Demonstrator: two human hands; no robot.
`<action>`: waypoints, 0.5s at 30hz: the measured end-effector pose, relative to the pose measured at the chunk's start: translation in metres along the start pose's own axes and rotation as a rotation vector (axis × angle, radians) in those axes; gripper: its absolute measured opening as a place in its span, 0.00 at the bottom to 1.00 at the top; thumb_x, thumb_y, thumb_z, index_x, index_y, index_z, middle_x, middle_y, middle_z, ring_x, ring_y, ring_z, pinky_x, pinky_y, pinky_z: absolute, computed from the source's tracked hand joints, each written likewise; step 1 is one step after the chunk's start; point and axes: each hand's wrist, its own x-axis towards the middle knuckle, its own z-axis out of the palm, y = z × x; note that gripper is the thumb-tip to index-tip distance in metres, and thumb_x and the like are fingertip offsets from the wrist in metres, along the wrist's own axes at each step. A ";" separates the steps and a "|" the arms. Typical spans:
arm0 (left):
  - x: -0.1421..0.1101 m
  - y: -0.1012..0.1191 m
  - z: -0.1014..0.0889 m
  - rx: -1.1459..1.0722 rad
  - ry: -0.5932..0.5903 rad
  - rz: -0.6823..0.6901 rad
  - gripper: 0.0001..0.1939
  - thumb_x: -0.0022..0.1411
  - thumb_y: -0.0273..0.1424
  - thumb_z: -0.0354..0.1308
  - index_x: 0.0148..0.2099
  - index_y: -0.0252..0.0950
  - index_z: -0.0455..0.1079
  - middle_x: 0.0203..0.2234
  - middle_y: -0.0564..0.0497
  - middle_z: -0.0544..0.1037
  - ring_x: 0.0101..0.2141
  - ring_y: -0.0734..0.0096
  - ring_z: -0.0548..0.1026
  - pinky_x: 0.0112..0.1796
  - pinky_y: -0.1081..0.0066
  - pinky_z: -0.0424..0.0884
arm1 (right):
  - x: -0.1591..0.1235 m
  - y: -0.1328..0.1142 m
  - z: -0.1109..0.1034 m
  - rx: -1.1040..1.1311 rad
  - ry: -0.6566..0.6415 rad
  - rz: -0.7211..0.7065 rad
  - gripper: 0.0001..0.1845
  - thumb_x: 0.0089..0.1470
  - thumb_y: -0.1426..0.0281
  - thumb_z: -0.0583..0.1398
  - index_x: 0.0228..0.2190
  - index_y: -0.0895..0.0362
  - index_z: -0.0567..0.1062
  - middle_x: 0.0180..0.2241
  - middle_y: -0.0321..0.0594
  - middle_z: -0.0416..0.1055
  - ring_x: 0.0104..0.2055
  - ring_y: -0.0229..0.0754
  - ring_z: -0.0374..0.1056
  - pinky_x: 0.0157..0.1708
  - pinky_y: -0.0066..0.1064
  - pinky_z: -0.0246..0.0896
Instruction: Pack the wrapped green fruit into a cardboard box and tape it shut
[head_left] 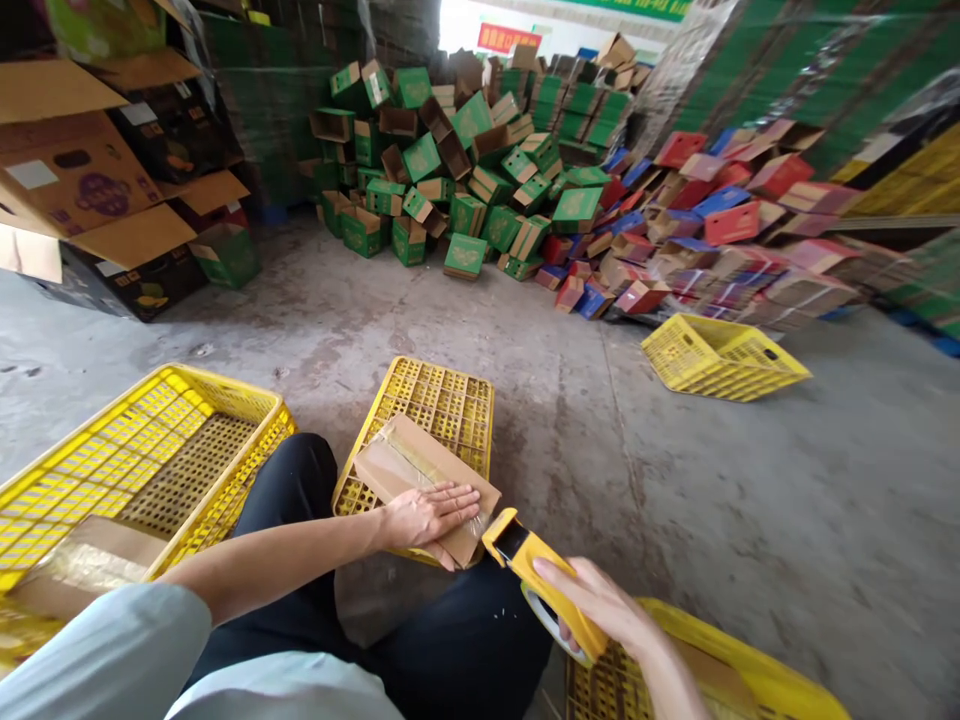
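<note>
Over there, green cartons [466, 213] are lying in a tumbled heap, with red and blue boxes [733, 223] sprawling just beside them. A yellow crate [716, 376] is resting on the floor [750, 500] nearby, and a red banner [510, 39] is hanging beyond.

The taped cardboard box [390, 465] is plain tan, banded with glossy, yellowish tape [412, 458]. Beneath it, the plastic crate [435, 395] is yellow, patterned with a grid of holes. Right of the box, the tape dispenser [531, 552] is yellow and black. Beyond the box, cartons [422, 158] show green; the concrete floor [555, 450] is mottled grey.
</note>
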 end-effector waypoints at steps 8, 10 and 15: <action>0.006 0.015 -0.008 0.001 -0.028 0.013 0.49 0.71 0.56 0.53 0.78 0.31 0.42 0.74 0.35 0.48 0.74 0.48 0.47 0.71 0.48 0.43 | 0.016 0.000 0.008 -0.022 -0.014 -0.034 0.33 0.52 0.36 0.61 0.34 0.54 0.70 0.18 0.36 0.75 0.21 0.44 0.74 0.22 0.29 0.68; 0.009 0.021 -0.005 0.017 -0.022 0.016 0.49 0.72 0.56 0.51 0.78 0.28 0.39 0.74 0.34 0.48 0.74 0.50 0.46 0.72 0.49 0.42 | 0.017 0.001 0.008 -0.009 -0.039 -0.036 0.33 0.52 0.35 0.61 0.34 0.54 0.70 0.19 0.36 0.75 0.21 0.44 0.74 0.21 0.29 0.68; 0.011 0.024 0.000 0.061 -0.013 0.003 0.45 0.74 0.54 0.50 0.77 0.25 0.45 0.73 0.32 0.52 0.73 0.52 0.49 0.72 0.53 0.45 | 0.012 0.008 0.007 0.046 -0.031 0.006 0.34 0.52 0.36 0.62 0.38 0.54 0.69 0.21 0.37 0.76 0.23 0.45 0.75 0.24 0.30 0.71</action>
